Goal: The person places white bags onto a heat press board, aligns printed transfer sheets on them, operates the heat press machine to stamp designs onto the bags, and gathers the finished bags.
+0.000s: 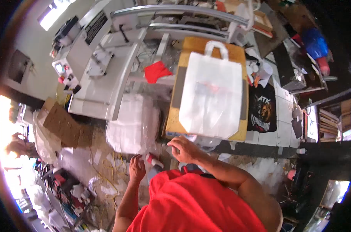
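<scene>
My right hand hovers just short of the board's near edge, empty, with its fingers loosely apart. My left hand hangs lower, beside the white plastic-wrapped stack, its fingers slightly curled and nothing seen in them. Ahead of me a white tote bag lies flat on a yellowish wooden board, its handle loop pointing away. Faint reddish marks show near the bag's middle. Neither hand touches the bag.
A white machine with a control panel stands at left, a red cloth by its frame. Right of the board lies a black printed bag. Cardboard boxes stand at left. Yellow cord and scraps litter the floor.
</scene>
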Tool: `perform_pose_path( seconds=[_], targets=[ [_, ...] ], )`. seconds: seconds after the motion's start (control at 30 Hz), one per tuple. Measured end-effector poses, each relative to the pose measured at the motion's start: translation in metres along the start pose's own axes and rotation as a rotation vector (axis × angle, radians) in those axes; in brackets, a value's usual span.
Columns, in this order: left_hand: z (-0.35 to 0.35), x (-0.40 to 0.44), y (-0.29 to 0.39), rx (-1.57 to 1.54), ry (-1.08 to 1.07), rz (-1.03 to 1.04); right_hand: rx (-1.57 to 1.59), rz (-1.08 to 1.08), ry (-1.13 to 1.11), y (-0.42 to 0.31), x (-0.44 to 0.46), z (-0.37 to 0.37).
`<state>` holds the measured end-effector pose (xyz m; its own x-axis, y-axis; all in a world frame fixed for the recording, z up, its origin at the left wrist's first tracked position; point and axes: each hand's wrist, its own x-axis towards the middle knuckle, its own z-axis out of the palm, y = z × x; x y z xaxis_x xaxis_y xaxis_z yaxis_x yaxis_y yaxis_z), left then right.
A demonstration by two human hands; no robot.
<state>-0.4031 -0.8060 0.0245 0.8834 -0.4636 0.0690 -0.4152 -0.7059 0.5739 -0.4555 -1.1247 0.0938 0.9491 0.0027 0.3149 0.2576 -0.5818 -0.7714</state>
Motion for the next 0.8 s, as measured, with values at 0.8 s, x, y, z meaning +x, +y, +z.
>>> perform_pose_path(
  seconds=[0.8],
  targets=[
    [0.027, -0.394, -0.112, -0.045, -0.63, -1.058, -0.846, 0.774, -0.576, 0.324, -0.039, 0.178]
  ],
)
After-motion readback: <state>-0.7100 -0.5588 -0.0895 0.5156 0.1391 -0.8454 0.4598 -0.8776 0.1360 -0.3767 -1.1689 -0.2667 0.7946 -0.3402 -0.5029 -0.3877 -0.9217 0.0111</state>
